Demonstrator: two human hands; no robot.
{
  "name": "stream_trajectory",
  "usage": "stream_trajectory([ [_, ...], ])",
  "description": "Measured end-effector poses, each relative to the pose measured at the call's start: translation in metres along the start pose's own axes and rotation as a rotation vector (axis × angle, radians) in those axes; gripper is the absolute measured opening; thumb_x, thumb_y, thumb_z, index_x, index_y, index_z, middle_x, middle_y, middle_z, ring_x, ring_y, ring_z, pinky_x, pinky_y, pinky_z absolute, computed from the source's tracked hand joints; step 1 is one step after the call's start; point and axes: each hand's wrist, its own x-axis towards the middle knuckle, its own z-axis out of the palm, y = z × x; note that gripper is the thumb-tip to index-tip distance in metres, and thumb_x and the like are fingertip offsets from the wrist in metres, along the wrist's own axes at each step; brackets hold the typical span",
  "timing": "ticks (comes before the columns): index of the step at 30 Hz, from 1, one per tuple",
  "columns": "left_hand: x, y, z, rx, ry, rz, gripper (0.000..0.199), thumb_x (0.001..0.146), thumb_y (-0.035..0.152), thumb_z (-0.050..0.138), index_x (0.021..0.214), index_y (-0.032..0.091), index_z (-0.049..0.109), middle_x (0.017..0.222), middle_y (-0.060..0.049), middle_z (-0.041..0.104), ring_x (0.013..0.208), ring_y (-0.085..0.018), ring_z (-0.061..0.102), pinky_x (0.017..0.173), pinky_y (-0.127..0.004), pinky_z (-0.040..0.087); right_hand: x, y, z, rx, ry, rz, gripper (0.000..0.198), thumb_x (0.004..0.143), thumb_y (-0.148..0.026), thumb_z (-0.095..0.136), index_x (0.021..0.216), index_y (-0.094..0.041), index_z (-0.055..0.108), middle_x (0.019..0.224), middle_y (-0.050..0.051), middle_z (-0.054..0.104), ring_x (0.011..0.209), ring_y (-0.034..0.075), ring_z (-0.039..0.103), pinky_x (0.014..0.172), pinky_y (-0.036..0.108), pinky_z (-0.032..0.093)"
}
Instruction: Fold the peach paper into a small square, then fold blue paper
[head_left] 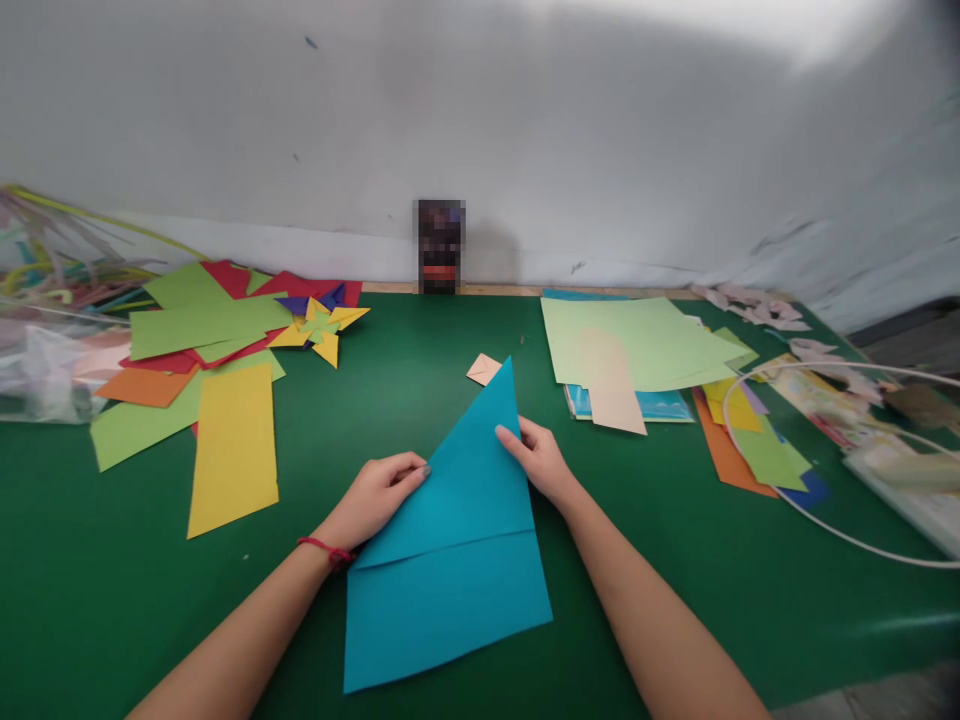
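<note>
A sheet of blue paper (457, 500) lies tilted towards me over the green table, its upper part folded across into a triangle with the point facing the wall. Below the triangle's edge a flat rectangular strip of the same sheet shows. My left hand (386, 490) pinches the slanted left edge, thumb on top. My right hand (540, 455) grips the right edge near the tip, thumb over the front and fingers behind. Just beyond the tip sits a small folded pale pink paper (484, 369), partly covered by the blue sheet.
On the left lie coloured sheets, a yellow paper strip (236, 450) and a folded paper star (319, 325). Light green sheets (637, 340) rest at the right, beside a white wire loop (810, 515). A dark blurred object (439, 245) stands against the wall (300, 120).
</note>
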Motion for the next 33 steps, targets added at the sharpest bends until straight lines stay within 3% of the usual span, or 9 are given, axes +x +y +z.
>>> stream_trajectory([
  [2, -0.001, 0.0, 0.0, -0.003, 0.032, -0.012, 0.035, 0.083, 0.048, 0.038, 0.086, 0.021, 0.06, 0.083, -0.003, 0.061, 0.077, -0.019, 0.055, 0.067, -0.029, 0.044, -0.002, -0.002, 0.0, -0.012, -0.106, 0.058, 0.027, 0.075, -0.044, 0.055, 0.075, -0.017, 0.059, 0.073, 0.003, 0.059, 0.064, 0.016, 0.052, 0.056, 0.027, 0.042],
  [4, -0.002, 0.0, 0.0, -0.005, 0.047, -0.017, 0.035, 0.082, 0.048, 0.038, 0.085, 0.02, 0.059, 0.08, -0.003, 0.06, 0.075, -0.018, 0.055, 0.064, -0.028, 0.043, -0.002, -0.002, -0.001, -0.07, -0.111, 0.085, 0.03, 0.074, -0.045, 0.055, 0.068, -0.016, 0.059, 0.067, 0.003, 0.058, 0.059, 0.015, 0.051, 0.053, 0.026, 0.041],
  [7, -0.003, 0.0, -0.003, -0.003, 0.02, -0.01, 0.034, 0.081, 0.048, 0.041, 0.081, 0.019, 0.057, 0.072, -0.001, 0.058, 0.069, -0.017, 0.054, 0.06, -0.027, 0.042, -0.001, 0.0, -0.003, -0.14, 0.011, 0.065, 0.034, 0.075, -0.048, 0.053, 0.064, -0.016, 0.058, 0.063, 0.002, 0.058, 0.057, 0.015, 0.051, 0.052, 0.027, 0.04],
  [13, -0.004, -0.007, -0.018, -0.009, -0.051, -0.033, 0.029, 0.081, 0.045, 0.042, 0.086, 0.019, 0.053, 0.058, 0.004, 0.052, 0.049, -0.011, 0.048, 0.048, -0.023, 0.038, 0.005, 0.004, -0.014, -0.129, 0.194, 0.054, 0.034, 0.073, -0.049, 0.055, 0.075, -0.016, 0.064, 0.079, 0.006, 0.066, 0.071, 0.022, 0.059, 0.062, 0.032, 0.045],
  [16, -0.005, -0.01, -0.026, -0.034, 0.016, -0.036, 0.029, 0.081, 0.043, 0.043, 0.098, 0.021, 0.051, 0.069, 0.001, 0.056, 0.052, -0.012, 0.052, 0.049, -0.024, 0.043, 0.008, 0.008, -0.021, -0.041, 0.291, 0.065, 0.035, 0.072, -0.048, 0.057, 0.083, -0.016, 0.065, 0.084, 0.007, 0.067, 0.077, 0.023, 0.06, 0.066, 0.034, 0.047],
  [19, -0.006, -0.009, -0.031, -0.078, 0.098, 0.012, 0.032, 0.084, 0.037, 0.04, 0.11, 0.022, 0.049, 0.093, -0.004, 0.06, 0.076, -0.016, 0.058, 0.063, -0.028, 0.049, 0.009, 0.011, -0.024, 0.057, 0.32, 0.089, 0.037, 0.072, -0.047, 0.058, 0.089, -0.015, 0.065, 0.088, 0.009, 0.067, 0.08, 0.023, 0.061, 0.07, 0.035, 0.048],
  [24, -0.008, -0.003, -0.029, -0.121, 0.086, 0.019, 0.035, 0.086, 0.039, 0.036, 0.111, 0.022, 0.054, 0.109, -0.006, 0.059, 0.102, -0.021, 0.053, 0.084, -0.033, 0.044, 0.005, 0.007, -0.015, 0.054, 0.215, 0.142, 0.036, 0.071, -0.049, 0.058, 0.083, -0.015, 0.064, 0.08, 0.007, 0.067, 0.072, 0.021, 0.06, 0.064, 0.032, 0.047],
  [30, -0.01, 0.002, -0.018, -0.138, -0.107, -0.129, 0.045, 0.078, 0.048, 0.049, 0.116, 0.025, 0.052, 0.113, -0.006, 0.057, 0.095, -0.024, 0.055, 0.076, -0.034, 0.047, -0.003, -0.002, 0.002, 0.075, 0.026, 0.149, 0.033, 0.075, -0.047, 0.056, 0.079, -0.015, 0.063, 0.075, 0.003, 0.063, 0.064, 0.016, 0.055, 0.059, 0.028, 0.044],
  [33, -0.01, 0.005, -0.013, -0.209, -0.206, -0.113, 0.042, 0.079, 0.049, 0.046, 0.109, 0.022, 0.057, 0.106, -0.005, 0.06, 0.091, -0.022, 0.056, 0.077, -0.035, 0.046, -0.005, -0.003, 0.004, 0.113, -0.013, 0.185, 0.034, 0.076, -0.047, 0.054, 0.078, -0.014, 0.062, 0.071, 0.003, 0.062, 0.06, 0.014, 0.054, 0.056, 0.027, 0.044],
])
